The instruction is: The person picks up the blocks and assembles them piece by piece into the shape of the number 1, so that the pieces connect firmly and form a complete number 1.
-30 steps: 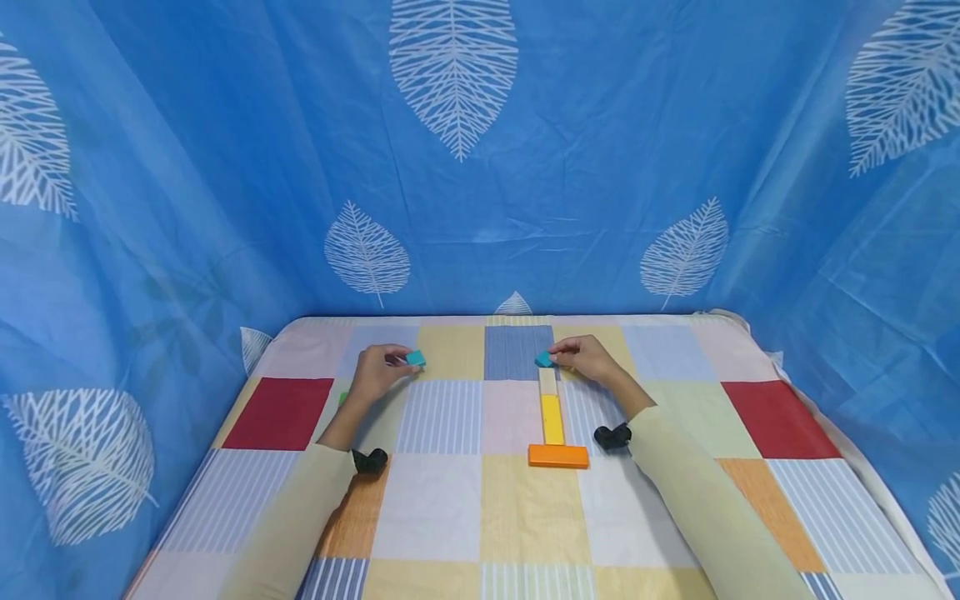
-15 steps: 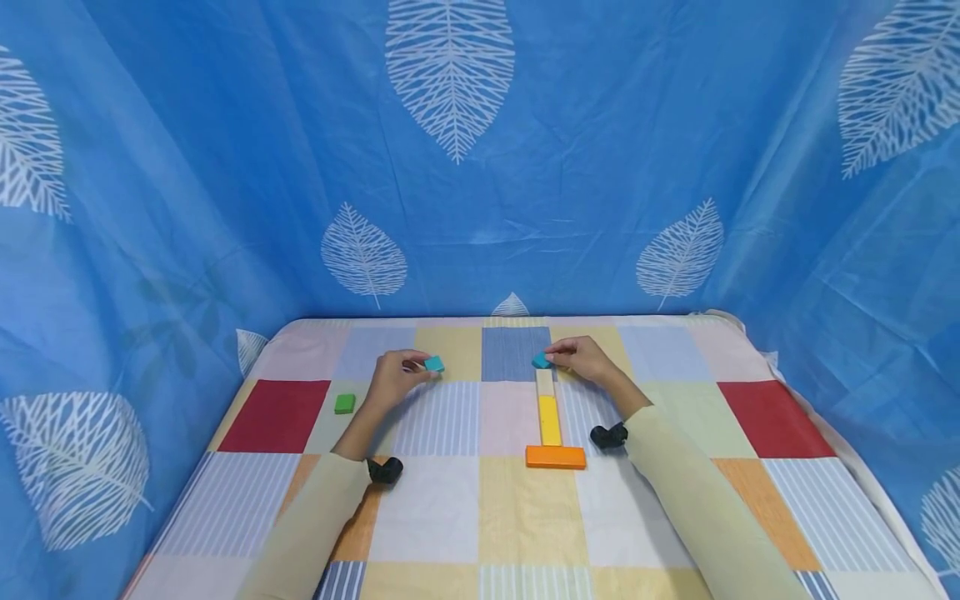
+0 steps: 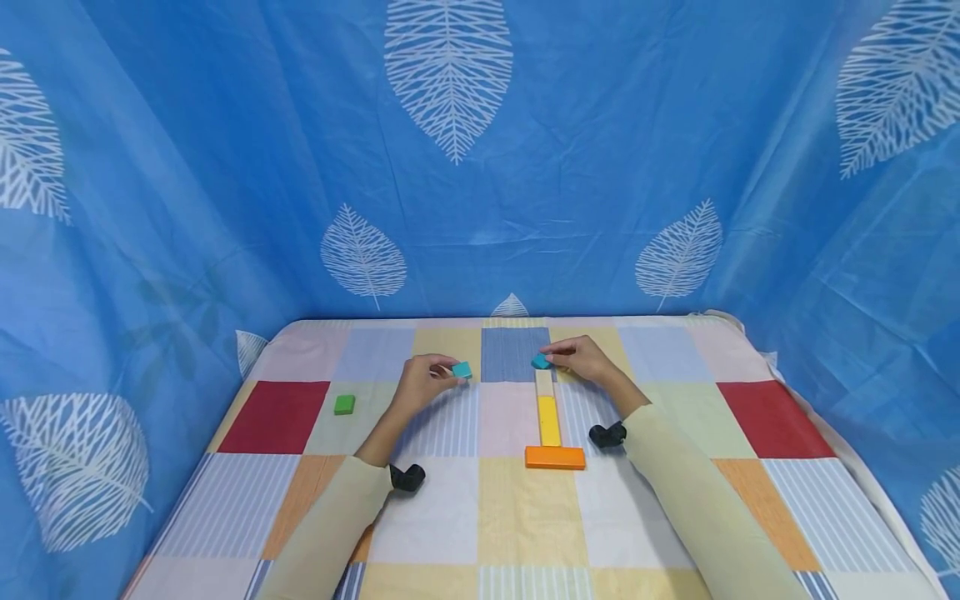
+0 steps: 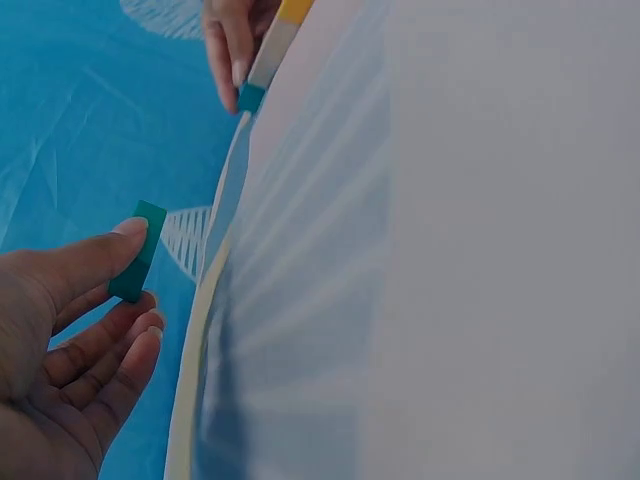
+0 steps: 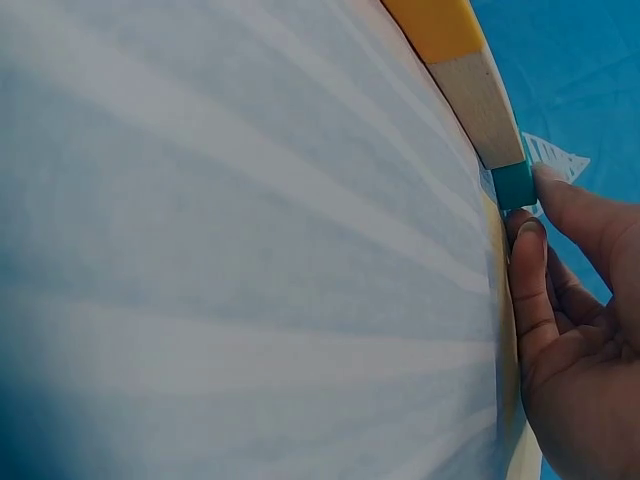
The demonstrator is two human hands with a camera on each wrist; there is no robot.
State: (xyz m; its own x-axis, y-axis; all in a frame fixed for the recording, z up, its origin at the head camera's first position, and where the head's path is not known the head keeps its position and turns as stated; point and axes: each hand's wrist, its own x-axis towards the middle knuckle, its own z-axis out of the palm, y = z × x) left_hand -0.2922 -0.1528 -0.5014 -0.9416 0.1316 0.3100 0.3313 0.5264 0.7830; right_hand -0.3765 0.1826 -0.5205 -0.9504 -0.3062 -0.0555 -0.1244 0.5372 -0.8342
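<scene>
Between thumb and fingers, my left hand (image 3: pixel 423 385) pinches a turquoise block (image 3: pixel 461 370), held up off the cloth in the left wrist view. My right hand (image 3: pixel 583 360) pinches a second turquoise block (image 5: pixel 515 186) at the far end of a row of blocks. That row runs toward me: a plain wooden block (image 3: pixel 544 382), then a yellow block (image 3: pixel 549 421), then an orange block (image 3: pixel 555 457) lying crosswise at the near end. In the right wrist view the second turquoise block sits against the wooden one's end.
A green block (image 3: pixel 344 404) lies alone on the cloth, left of my left forearm. The patchwork cloth (image 3: pixel 528 508) covers the table. Blue curtains (image 3: pixel 480 250) with white leaf prints hang behind and at both sides.
My left hand has moved right with its turquoise block, toward the row, uncovering the green block. The right hand stays at the row's far end.
</scene>
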